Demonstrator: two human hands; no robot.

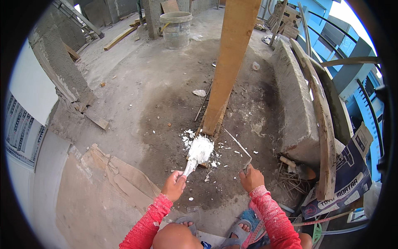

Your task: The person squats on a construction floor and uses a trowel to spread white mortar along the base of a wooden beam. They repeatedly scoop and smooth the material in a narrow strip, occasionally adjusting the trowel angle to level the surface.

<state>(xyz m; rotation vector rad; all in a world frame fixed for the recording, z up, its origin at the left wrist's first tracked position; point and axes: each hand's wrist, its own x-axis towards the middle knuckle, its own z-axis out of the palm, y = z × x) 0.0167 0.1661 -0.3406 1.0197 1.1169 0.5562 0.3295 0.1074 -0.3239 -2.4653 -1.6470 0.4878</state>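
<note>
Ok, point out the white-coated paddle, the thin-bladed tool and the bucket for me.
White-coated paddle [200, 150]: head view, middle of its coated face.
Thin-bladed tool [239, 145]: head view, about midway along its blade.
Bucket [176, 35]: head view, middle of its outer side wall.

Two hands, two held tools, one bucket, two sandals

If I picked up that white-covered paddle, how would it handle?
The white-covered paddle would likely feel heavy toward its wide end, where the white material is spread. Its handle, gripped by the left hand, is smeared too, so it may be slippery. Bits could drop off, since white flecks lie on the ground around it.
</note>
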